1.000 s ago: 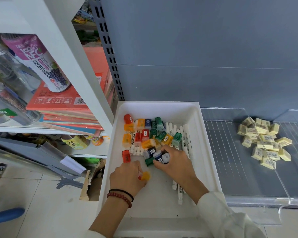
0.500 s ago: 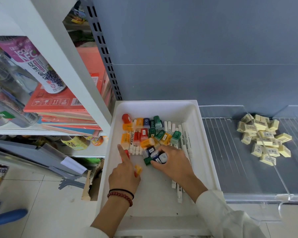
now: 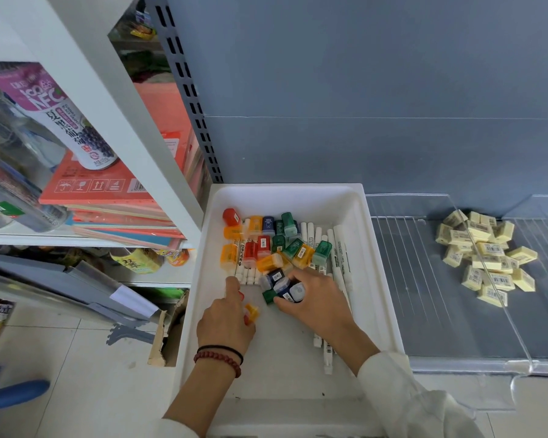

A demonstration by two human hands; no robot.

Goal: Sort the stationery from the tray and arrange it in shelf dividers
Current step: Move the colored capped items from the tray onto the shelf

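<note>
My left hand [image 3: 225, 320]: index finger now stretched out onto red box [image 3: 241, 295], rest curled round orange box [image 3: 251, 311]. My right hand [image 3: 314, 298] still clutches blue and green boxes [image 3: 285, 287] in tray [image 3: 377, 279].

Lying jumbled in white tray [image 3: 285, 200]: coloured cases [image 3: 264, 245] over white pens [image 3: 340, 248], a few cases being gripped. Lying heaped by clear divider [image 3: 513, 327]: yellow erasers [image 3: 487, 248].

Colour overload in one white plastic tray [image 3: 282, 358]
The small boxy plastic cases [image 3: 278, 243] are red, orange, green and navy. The slim marker pens [image 3: 339, 248] are white with black print, the block erasers [image 3: 484, 248] on the grey shelf [image 3: 424, 311] pale yellow with barcode labels. There's also a dark red bead bracelet [image 3: 217, 358] and a black band [image 3: 222, 347].
</note>
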